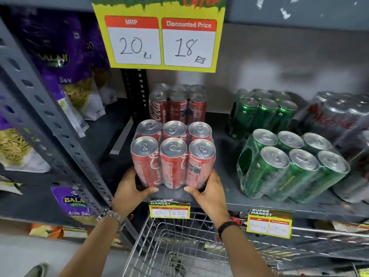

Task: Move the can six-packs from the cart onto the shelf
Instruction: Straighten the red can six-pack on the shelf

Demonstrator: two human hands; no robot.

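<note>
Both hands, left hand (pixel 131 188) and right hand (pixel 207 189), clasp the shrink-wrapped red cola six-pack (pixel 173 154) at its base, fingers (pixel 148 190) curled beneath, on the grey metal shelf (pixel 279 204) front. Five packs are shelved; the wire cart (pixel 159 246) below looks nearly empty.

Shelf room around the two gripping hands

The left hand (pixel 130 189) and right hand (pixel 207 191) are clasping the red six-pack (pixel 173 154) at the shelf (pixel 229 192) front edge; another red pack (pixel 177 104) is blocking just beyond it, a green pack (pixel 289 166) is crowding the right hand's outer side, the slotted upright (pixel 50 120) is hemming in the left, and bare shelf is lying open between. The wire cart (pixel 179 246) is sitting under both wrists.
</note>
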